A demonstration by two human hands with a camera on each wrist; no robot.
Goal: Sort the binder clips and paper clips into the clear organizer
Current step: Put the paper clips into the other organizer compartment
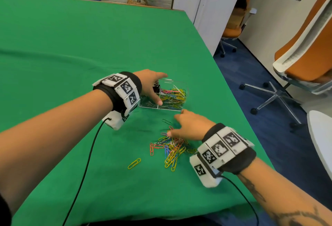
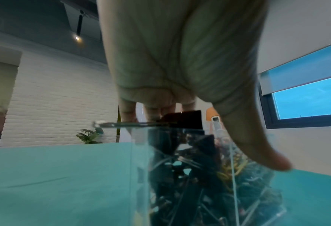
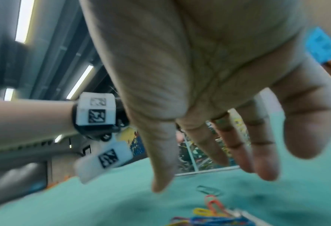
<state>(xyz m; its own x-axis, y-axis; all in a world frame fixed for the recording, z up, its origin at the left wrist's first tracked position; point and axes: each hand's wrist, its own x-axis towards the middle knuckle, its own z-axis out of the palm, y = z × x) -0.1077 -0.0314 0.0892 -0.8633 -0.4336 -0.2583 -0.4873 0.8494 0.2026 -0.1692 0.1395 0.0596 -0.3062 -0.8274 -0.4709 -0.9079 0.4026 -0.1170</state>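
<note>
The clear organizer [image 1: 177, 83] stands on the green cloth; its right compartment holds coloured paper clips [image 1: 174, 95] and its left one black binder clips [image 1: 156, 87]. My left hand [image 1: 150, 85] grips the organizer, fingers over the top rim and thumb [image 1: 159, 102] down the front wall. In the left wrist view the fingers curl over the rim by a black binder clip [image 2: 185, 119]. My right hand [image 1: 188, 125] hovers with spread, straight fingers over the loose pile of paper clips [image 1: 170, 146] and holds nothing. The right wrist view shows the fingers [image 3: 261, 160] above the paper clips [image 3: 214, 214].
A single yellow clip [image 1: 134, 163] and a green clip [image 1: 166, 122] lie apart from the pile. The table's right edge [image 1: 224, 89] drops to blue carpet, with an orange office chair [image 1: 305, 60] beyond. Black cables [image 1: 84, 168] trail from both wristbands.
</note>
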